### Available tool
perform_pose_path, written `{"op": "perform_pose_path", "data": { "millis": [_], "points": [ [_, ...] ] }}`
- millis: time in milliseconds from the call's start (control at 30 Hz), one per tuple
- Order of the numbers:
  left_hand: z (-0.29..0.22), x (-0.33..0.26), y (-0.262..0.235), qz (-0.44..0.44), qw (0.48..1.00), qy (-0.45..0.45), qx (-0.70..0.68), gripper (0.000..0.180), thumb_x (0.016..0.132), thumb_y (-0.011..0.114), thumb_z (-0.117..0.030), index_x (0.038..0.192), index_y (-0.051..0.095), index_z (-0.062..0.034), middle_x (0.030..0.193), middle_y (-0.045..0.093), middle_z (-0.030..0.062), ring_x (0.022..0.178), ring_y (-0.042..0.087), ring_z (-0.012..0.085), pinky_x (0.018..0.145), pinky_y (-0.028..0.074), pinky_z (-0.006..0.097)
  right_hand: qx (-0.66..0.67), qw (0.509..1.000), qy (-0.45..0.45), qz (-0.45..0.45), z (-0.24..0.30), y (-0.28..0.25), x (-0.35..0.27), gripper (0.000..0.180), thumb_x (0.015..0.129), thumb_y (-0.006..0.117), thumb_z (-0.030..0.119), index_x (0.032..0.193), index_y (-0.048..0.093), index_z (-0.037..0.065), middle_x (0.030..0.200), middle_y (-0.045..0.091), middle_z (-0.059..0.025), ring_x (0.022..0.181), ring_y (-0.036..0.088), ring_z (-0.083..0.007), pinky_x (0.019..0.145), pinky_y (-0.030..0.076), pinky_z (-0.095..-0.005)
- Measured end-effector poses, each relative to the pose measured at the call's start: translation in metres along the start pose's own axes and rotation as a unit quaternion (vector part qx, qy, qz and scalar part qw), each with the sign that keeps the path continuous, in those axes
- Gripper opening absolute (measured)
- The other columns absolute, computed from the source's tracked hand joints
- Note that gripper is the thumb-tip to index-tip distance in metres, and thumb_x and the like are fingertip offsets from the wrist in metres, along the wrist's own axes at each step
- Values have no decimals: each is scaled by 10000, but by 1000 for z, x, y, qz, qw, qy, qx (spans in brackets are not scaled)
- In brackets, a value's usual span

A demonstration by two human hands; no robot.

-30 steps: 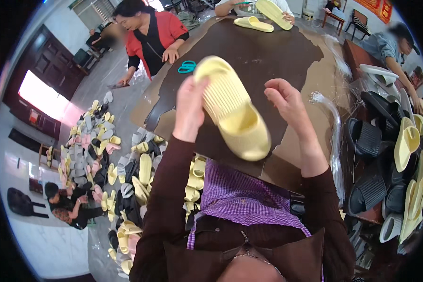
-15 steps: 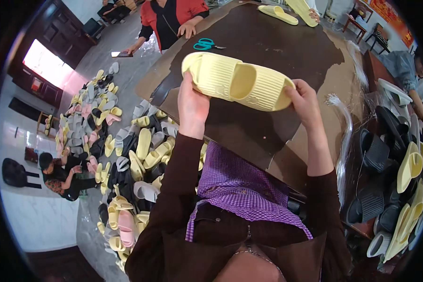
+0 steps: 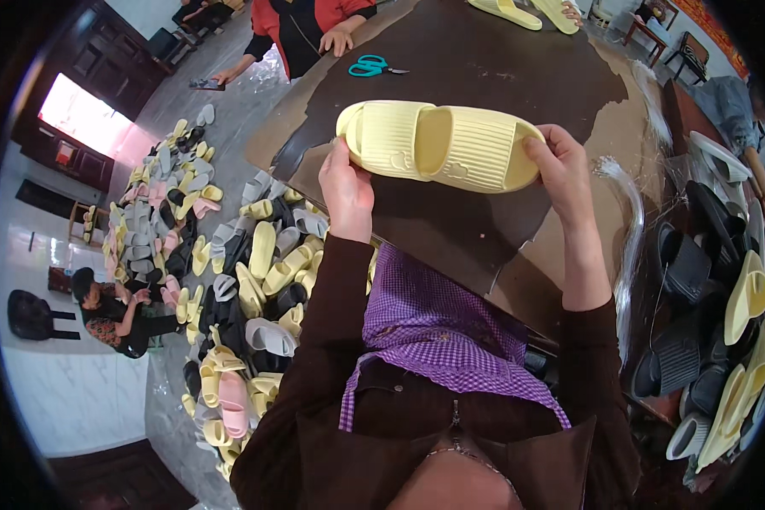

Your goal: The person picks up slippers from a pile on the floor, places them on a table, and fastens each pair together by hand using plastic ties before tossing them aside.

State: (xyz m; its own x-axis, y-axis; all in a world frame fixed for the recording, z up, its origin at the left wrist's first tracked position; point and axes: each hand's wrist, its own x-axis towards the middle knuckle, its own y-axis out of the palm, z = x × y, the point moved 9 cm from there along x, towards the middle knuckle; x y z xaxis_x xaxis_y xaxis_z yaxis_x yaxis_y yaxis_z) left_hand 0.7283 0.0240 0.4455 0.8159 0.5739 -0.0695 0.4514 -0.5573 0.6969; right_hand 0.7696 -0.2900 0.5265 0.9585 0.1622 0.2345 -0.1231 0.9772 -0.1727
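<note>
A pair of pale yellow slide slippers (image 3: 480, 150) is held up over the dark table top, the two nested together with ribbed straps facing me. My left hand (image 3: 346, 189) is closed on the left end of the pair, thumb at its edge. At the right end, my right hand (image 3: 563, 172) grips the other slipper, its thumb pressing on the insole. Most of the fingers of both hands are hidden behind the slippers. Beyond them on the table lie scissors (image 3: 370, 66) with teal handles.
The brown table (image 3: 518, 89) has a torn covering. Clear plastic strands (image 3: 625, 221) run along its right side. Black, grey and yellow slippers (image 3: 680, 272) are stacked at the right. A large slipper heap (image 3: 263, 246) covers the floor at left. Several people are around, one across the table (image 3: 302, 30).
The slipper pair has turned from slanting to nearly level, its right end rising slightly. Both hands keep their hold. The person across the table has shifted the phone in their hand.
</note>
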Motion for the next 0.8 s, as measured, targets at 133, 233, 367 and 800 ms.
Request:
{"op": "perform_pose_path", "data": {
  "millis": [133,233,367,800],
  "points": [
    [-4,6,7,-13,1000,5,-9,277,959,460,-188,1084,543,45,1041,613,105,917,611,190,790,505,324,8,1000,-21,-18,15,-3,-3,179,873,568,171,958,608,19,728,568,38,629,482,-13,515,357,-170],
    [-8,12,4,-16,1000,12,-14,272,959,462,-184,1085,541,44,1036,614,110,922,612,190,795,507,330,-3,998,-52,-23,24,-1,-8,175,871,569,158,964,607,15,741,567,46,635,473,-6,522,341,-162],
    [-14,16,2,-14,999,21,-24,276,960,458,-183,1104,532,41,1040,614,120,941,613,198,801,513,348,-5,999,-50,-5,24,4,-10,181,871,574,156,970,604,7,770,572,40,651,473,-9,531,347,-167],
    [-96,51,-82,-43,993,86,72,327,943,453,-186,1168,509,44,1120,594,145,980,610,240,834,506,394,25,997,-24,-72,35,-136,-11,214,860,586,134,1027,622,5,892,629,-17,813,558,-66,717,425,-200]
  ]
}}
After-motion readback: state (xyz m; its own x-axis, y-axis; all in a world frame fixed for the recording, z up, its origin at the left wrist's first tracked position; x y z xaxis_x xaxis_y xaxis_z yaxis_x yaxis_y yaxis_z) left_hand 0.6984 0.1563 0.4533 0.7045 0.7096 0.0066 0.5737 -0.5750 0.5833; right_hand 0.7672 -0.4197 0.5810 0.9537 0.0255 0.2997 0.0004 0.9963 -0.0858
